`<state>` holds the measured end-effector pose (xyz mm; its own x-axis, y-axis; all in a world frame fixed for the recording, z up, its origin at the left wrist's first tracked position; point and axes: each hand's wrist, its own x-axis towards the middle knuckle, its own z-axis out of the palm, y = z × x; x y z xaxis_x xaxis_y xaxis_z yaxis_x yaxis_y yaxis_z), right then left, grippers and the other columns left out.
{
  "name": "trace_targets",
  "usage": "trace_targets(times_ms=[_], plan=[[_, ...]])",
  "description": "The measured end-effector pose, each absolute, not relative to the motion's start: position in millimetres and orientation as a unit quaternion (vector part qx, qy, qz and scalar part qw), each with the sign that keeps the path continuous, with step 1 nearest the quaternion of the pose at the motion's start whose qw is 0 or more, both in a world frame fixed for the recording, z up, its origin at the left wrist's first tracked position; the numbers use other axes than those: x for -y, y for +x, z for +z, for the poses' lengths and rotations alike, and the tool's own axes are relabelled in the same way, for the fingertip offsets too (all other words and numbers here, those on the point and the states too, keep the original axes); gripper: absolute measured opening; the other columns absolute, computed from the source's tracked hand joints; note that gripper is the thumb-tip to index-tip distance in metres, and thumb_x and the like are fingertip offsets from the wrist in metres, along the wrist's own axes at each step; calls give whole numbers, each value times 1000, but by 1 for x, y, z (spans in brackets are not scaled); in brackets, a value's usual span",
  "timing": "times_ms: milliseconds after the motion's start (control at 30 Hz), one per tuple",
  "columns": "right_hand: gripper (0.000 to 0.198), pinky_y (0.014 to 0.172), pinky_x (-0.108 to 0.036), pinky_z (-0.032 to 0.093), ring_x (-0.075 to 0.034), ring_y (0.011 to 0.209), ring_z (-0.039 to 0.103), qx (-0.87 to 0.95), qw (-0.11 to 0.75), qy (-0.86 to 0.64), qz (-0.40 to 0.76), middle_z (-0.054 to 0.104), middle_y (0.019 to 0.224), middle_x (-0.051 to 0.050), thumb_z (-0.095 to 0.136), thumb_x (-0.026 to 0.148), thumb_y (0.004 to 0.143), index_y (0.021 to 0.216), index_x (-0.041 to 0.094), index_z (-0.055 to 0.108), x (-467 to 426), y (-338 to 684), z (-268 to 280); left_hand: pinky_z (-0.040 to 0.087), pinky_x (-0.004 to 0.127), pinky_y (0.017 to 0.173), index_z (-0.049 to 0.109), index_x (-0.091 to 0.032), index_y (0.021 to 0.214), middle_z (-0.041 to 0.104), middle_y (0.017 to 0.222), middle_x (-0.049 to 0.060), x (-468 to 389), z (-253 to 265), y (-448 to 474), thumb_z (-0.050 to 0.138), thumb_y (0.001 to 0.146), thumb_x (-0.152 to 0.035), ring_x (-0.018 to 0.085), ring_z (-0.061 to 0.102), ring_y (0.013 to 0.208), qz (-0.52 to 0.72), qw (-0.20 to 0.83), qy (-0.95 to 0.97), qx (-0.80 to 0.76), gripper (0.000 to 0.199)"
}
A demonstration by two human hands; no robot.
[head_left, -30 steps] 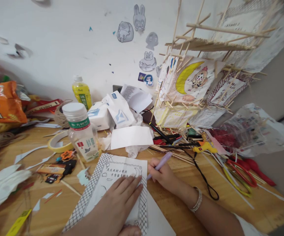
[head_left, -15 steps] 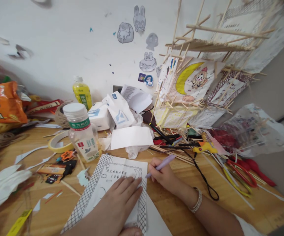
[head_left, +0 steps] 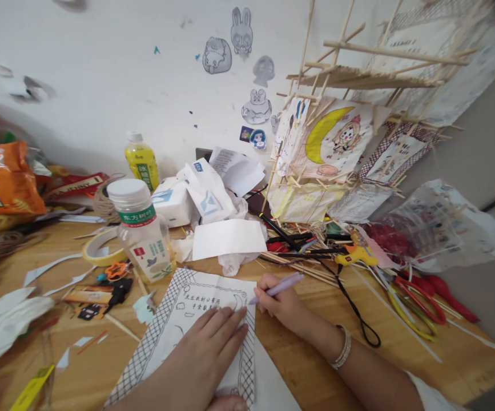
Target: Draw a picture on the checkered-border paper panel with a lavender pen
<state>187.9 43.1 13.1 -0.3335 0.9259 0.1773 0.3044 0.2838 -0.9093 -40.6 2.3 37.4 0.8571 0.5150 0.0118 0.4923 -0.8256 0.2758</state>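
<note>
A home craft corner: cartoon stickers (head_left: 242,29) on the wall, a stick-and-paper lantern (head_left: 350,114), cluttered wooden table (head_left: 307,365).

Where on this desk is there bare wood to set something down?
Bare wood lies right of the right hand, between the black cord and the table edge. Left of the drawing, scraps crowd the bottle; sticks and scissors fill the back.

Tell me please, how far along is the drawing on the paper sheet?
Done: the paper sheet already has a cross-hatched border and two lines of writing on top. In hand: the left hand presses it flat; the right hand holds the purple pen at its right edge. Left: the middle looks mostly uncoloured, though the hand hides part.
</note>
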Motion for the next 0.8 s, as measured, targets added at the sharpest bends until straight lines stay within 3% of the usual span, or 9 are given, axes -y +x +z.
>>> trace_targets(times_ms=[500,800], plan=[[29,54,-24,36,-12,53,45,698,387,-445,406,47,57,5,50,28,91,64,21,45,-44,187,11,35,61,102,39,-13,144,32,148,20,-2,28,-44,46,92,-61,41,34,133,104,117,957,-243,71],[29,54,-24,36,-12,53,45,697,387,-445,409,45,56,6,48,29,92,64,22,43,-46,187,9,35,62,101,41,-7,141,31,148,22,-3,35,-42,38,94,-62,41,33,134,65,118,960,-247,73]])
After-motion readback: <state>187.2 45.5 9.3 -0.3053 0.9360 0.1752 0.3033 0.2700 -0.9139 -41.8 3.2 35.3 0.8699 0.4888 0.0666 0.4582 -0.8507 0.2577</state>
